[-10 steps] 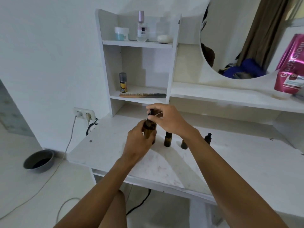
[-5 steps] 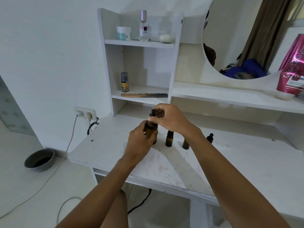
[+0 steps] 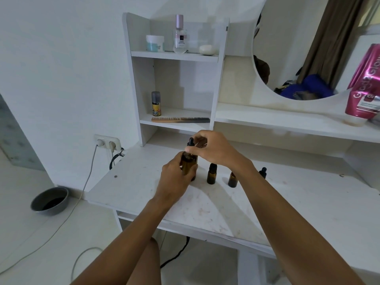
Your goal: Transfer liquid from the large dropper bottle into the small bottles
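Note:
The large amber dropper bottle stands upright on the white dressing table. My left hand grips its body from the near side. My right hand is curled over its top and pinches the black dropper cap, whose rubber bulb sticks up past my fingers. To the right stand a small amber bottle with a black cap and a second small amber bottle, partly hidden by my right forearm. A third black dropper top shows beyond that forearm.
A shelf unit behind holds a comb, a small spray can, a jar and a clear bottle. A pink tube stands on the right ledge under a round mirror. A wall socket, cables and a metal bowl lie left.
My right hand has shifted slightly on the cap, so the black bulb now shows above my fingers. The left hand keeps its hold on the bottle. The small bottles have not moved.

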